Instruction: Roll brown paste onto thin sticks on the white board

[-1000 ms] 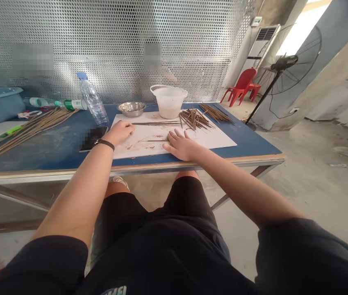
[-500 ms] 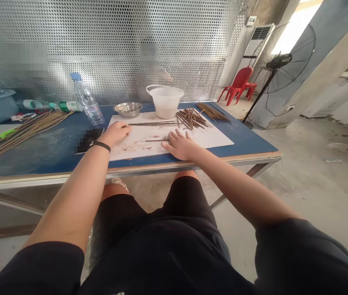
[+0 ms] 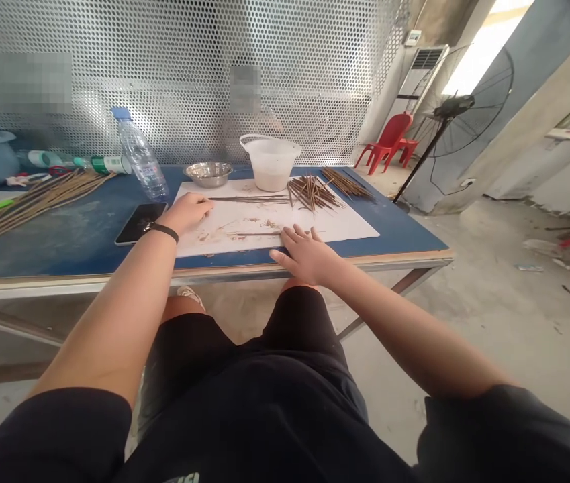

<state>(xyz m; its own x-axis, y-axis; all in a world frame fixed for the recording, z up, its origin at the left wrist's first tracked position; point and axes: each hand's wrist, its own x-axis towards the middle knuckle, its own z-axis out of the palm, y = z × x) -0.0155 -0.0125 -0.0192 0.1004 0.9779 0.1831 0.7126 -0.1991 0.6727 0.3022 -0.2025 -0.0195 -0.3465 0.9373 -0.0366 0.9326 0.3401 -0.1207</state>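
View: head camera, looking down past the person's own two arms onto a blue tabletop [image 3: 63, 251].

Left hand [image 3: 186, 212]: loosely curled, knuckles up, over the left side of a white board [image 3: 350, 228], fingertips right at the end of a long thin stick [image 3: 249, 198]. Is it gripping that stick? Can't tell from here.

Right hand [image 3: 307, 256]: wide open, palm down, fingers spread, holding nothing, sitting on the near edge of the board, just beside a second thin stick [image 3: 254, 234].

Sticks: both thin ones lie flat on the board, roughly level with each other. Up at the far edge, a messy heap of short sticks [image 3: 312, 191] crisscrosses on the board, with a tidier bunch of sticks [image 3: 346, 183] right next to it.

Also on the tabletop: a steel bowl [image 3: 208, 174], a white plastic bucket [image 3: 269, 164] with a pale liquid inside, a water bottle [image 3: 139, 161], a phone [image 3: 138, 223] by the left wrist, and a long bundle of canes [image 3: 37, 201] over on the left.

Beyond: a co-worker [image 3: 254, 127] sits behind a perforated metal screen [image 3: 164, 67], and a red plastic chair [image 3: 385, 144] and a standing fan [image 3: 466, 100] are off to the right.
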